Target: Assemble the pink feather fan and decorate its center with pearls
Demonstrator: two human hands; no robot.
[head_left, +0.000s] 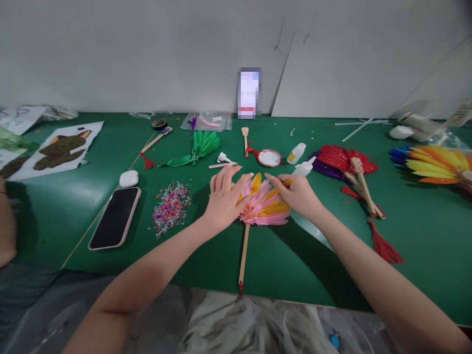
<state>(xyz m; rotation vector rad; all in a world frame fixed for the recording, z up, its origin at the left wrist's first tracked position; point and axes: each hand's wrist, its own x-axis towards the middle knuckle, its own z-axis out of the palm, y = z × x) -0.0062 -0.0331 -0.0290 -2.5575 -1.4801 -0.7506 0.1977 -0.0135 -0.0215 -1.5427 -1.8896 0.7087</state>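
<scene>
A pink and yellow feather fan [263,204] with a long wooden handle [243,253] lies on the green table [206,255] in front of me. My left hand [224,196] rests on the fan's left side, fingers stretched flat over the feathers. My right hand [297,194] is on the fan's right side, fingers pinched on a yellow feather [283,183]. A white glue bottle [304,168] lies just behind my right hand.
A phone [116,216], a white earbud case [129,178] and a pile of coloured scraps [171,206] lie to the left. Green feathers [201,145], a round glue dish [269,158], a red feather fan [346,160] and a multicoloured fan [435,164] lie behind and right. Another person's arm [5,221] is at the left edge.
</scene>
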